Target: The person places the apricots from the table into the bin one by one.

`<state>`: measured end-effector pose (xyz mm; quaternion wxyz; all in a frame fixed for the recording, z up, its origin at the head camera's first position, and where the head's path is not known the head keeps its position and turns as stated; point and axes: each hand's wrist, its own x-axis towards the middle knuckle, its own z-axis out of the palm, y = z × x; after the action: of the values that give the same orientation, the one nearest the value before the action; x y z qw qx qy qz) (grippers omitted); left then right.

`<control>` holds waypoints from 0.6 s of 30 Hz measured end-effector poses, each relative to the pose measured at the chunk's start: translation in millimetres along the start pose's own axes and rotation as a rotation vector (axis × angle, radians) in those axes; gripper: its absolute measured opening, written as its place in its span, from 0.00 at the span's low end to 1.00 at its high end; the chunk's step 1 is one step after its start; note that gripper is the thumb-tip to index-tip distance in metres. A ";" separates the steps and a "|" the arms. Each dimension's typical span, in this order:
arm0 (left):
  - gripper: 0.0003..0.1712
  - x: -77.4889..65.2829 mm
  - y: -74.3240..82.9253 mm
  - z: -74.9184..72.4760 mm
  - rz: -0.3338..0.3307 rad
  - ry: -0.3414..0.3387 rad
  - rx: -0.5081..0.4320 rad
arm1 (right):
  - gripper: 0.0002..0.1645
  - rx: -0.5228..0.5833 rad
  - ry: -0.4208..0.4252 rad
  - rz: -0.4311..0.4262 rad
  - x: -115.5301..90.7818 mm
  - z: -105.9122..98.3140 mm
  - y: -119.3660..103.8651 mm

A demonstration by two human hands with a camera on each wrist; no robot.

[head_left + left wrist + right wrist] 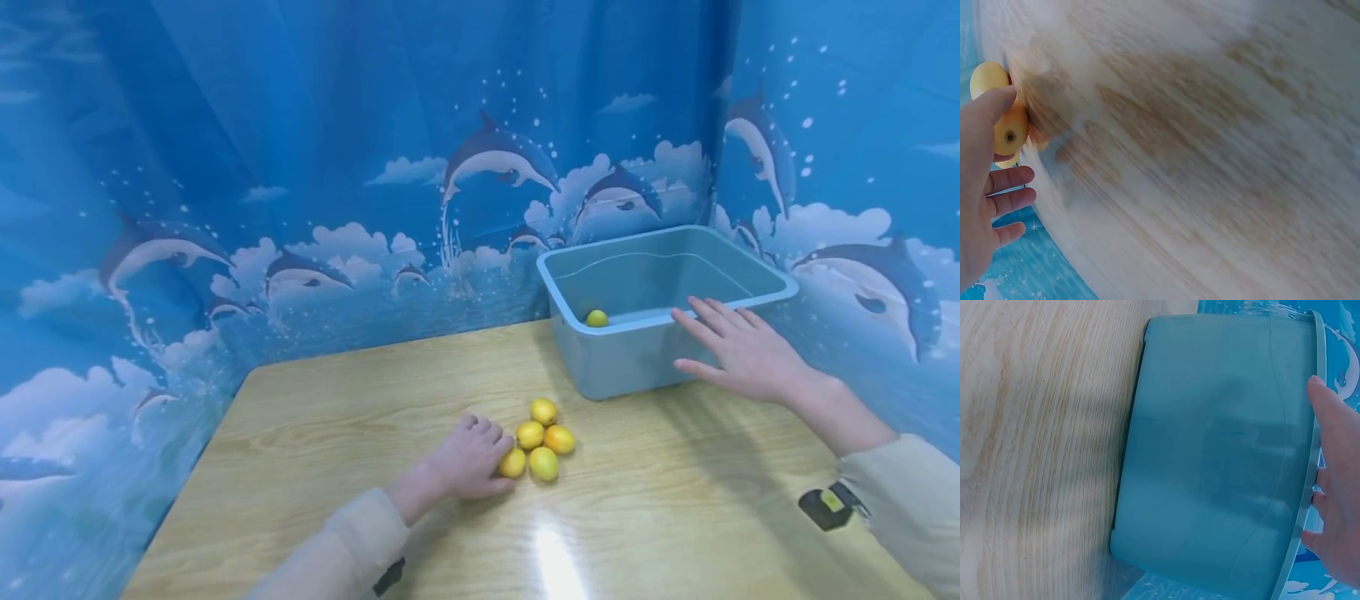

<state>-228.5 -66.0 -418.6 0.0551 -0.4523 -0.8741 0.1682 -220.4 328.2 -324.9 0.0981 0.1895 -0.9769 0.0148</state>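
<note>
Free passage over the bin's left half, its front right obstructed
Left of the bin spreads bare tabletop, and its open top admits a hand from above, while its front wall bars any low approach; the right hand and forearm take up the space by its right front rim; the curtain closes off behind it; nearer than its front left corner, yellow fruits and the left hand block the surface, a bare strip separating bin and fruits.
</note>
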 end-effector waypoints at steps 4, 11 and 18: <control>0.28 1.1 0.6 0.2 0.010 0.011 -0.005 | 0.47 0.000 -0.001 0.004 -0.3 0.0 -0.1; 0.26 -0.3 1.0 -3.4 0.008 0.040 -0.024 | 0.47 0.004 -0.004 0.004 -0.9 0.0 0.5; 0.25 -0.8 -5.9 -13.5 -0.039 0.115 -0.075 | 0.47 0.009 -0.005 0.002 -1.1 -0.7 1.0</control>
<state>-229.2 -66.5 -403.9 0.0916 -0.4459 -0.8838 0.1082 -219.7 329.6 -324.5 0.0949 0.1893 -0.9771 0.0187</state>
